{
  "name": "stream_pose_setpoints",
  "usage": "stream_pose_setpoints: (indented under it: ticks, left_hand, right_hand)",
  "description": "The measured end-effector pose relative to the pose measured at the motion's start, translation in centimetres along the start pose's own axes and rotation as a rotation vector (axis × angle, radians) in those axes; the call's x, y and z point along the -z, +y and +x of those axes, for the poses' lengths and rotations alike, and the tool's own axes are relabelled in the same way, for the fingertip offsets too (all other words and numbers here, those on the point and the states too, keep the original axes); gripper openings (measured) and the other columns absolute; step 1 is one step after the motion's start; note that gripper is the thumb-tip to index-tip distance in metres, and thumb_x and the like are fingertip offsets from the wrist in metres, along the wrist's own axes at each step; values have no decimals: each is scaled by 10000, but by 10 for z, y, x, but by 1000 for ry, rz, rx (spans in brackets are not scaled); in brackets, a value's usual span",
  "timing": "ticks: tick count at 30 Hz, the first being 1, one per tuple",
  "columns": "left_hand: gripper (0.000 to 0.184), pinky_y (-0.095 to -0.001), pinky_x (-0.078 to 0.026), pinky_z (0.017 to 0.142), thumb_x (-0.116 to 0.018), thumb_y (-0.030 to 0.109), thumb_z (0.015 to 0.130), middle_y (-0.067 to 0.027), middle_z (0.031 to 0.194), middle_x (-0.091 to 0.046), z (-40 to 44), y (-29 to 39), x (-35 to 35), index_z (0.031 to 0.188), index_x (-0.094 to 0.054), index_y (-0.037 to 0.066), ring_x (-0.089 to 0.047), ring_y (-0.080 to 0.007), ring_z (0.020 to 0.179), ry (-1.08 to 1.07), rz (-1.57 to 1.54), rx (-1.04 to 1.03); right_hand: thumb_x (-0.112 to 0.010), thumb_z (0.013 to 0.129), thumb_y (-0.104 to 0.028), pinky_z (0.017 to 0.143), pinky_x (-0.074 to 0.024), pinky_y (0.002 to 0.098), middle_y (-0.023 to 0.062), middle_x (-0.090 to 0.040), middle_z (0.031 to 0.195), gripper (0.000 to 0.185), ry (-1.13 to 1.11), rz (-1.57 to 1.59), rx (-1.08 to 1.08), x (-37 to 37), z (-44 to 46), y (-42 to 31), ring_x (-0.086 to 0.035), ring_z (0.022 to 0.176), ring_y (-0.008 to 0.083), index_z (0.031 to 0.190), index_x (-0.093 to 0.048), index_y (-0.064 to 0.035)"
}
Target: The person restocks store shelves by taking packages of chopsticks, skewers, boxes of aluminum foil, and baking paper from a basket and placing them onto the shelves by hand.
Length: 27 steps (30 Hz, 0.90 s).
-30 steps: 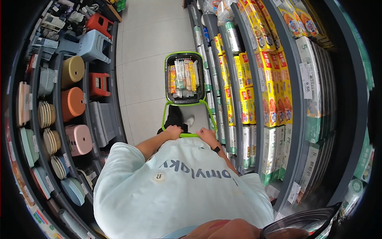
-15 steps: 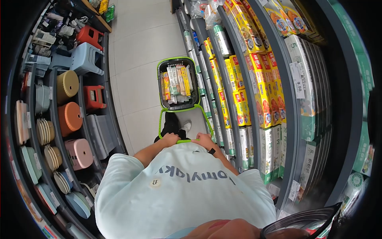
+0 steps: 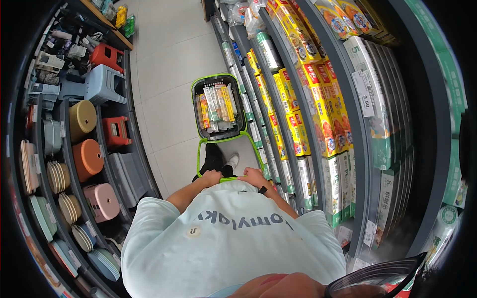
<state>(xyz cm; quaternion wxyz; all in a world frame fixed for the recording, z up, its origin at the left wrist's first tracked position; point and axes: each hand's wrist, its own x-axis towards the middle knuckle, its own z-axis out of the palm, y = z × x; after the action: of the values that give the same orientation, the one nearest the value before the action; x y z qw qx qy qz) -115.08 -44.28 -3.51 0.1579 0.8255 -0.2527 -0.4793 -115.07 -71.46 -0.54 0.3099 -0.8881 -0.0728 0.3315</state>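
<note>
The left hand (image 3: 212, 177) closes around the left end of the crossbar on a green handle (image 3: 229, 180), on the wearer's side of the basket (image 3: 222, 134). The right hand (image 3: 252, 177) grips the bar's other end, just to the right, fingers curled and a dark band (image 3: 263, 189) at its wrist. The basket sits ahead of both hands, over the floor (image 3: 174, 114); whether it has wheels cannot be seen. It looks like stiff plastic, probably moderately heavy with its load and not fragile; the bar's two ends seem the steadiest place to hold it, since the load lies far out from the hands.

Left of the basket, a rack of plastic goods carries a blue stool (image 3: 102, 84), a red stool (image 3: 117, 131) and a pink stool (image 3: 101, 202). Inside the basket, slim yellow boxes (image 3: 229, 110) and pale boxes (image 3: 212, 102) lie side by side, with clear-looking packets at the near end, too small to make out. Right of the basket, shelves hold a wrapped roll (image 3: 268, 51), stacked yellow cartons (image 3: 325, 109) and, nearer the wearer, white-and-green cartons (image 3: 339, 184).
</note>
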Motion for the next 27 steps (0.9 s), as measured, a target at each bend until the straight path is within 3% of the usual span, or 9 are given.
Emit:
stream_pose_setpoints:
  ticks: [13, 16, 27]
  left_hand:
    - [396, -564, -467, 953, -568, 389, 892, -87, 1244, -624, 4, -2, -2, 1250, -667, 249, -578, -333, 1188, 10, 10, -38]
    - [410, -566, -473, 946, -562, 389, 895, -89, 1259, -619, 5, -3, -1, 1271, -652, 251, -587, -333, 1178, 20, 25, -48]
    - [421, -564, -451, 978, -546, 346, 911, -83, 1301, -591, 6, -6, 7, 1310, -629, 240, -556, -320, 1219, -50, 42, -35]
  right_hand:
    - [-722, 744, -638, 830, -472, 444, 159, -708, 877, 595, -109, -68, -34, 5, 8, 6, -669, 886, 351, 907, -685, -67]
    - [-694, 722, -707, 814, -412, 470, 115, -704, 854, 636, -102, -63, -34, -2, 13, 13, -666, 872, 329, 883, -678, -92]
    - [-738, 702, -675, 820, -466, 464, 151, -712, 905, 655, -120, -67, -63, 12, 13, 0, -673, 896, 343, 934, -693, -64]
